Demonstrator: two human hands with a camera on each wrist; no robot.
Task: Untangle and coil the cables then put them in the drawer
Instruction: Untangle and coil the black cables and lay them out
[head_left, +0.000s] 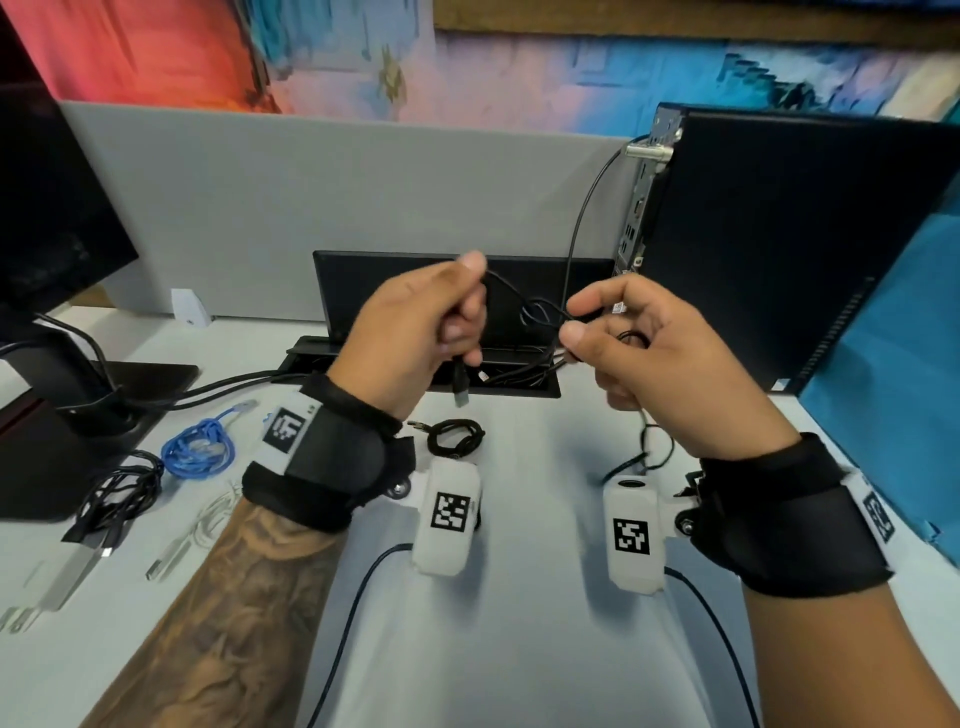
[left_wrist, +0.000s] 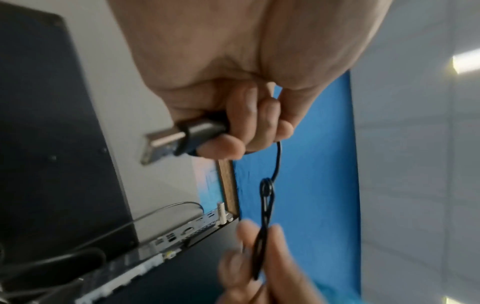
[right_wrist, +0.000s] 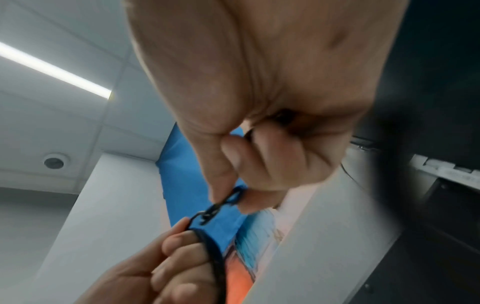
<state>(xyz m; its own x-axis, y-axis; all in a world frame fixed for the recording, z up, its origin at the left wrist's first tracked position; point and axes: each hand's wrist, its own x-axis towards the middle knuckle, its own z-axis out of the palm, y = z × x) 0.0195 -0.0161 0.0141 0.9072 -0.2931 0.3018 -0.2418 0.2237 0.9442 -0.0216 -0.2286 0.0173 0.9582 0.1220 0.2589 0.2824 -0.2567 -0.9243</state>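
Observation:
Both hands are raised above the white desk with a thin black USB cable strung between them. My left hand is curled round the cable near its end, and the USB plug sticks out below the fist. My right hand pinches a small knot of the cable between thumb and forefinger. The rest of the cable hangs from the right hand down to the desk. A small black coiled cable lies on the desk under the hands.
A blue coiled cable, a black cable bundle and a white cable lie at the left. A monitor base stands far left, a black computer tower at the right, an open cable hatch behind the hands. No drawer shows.

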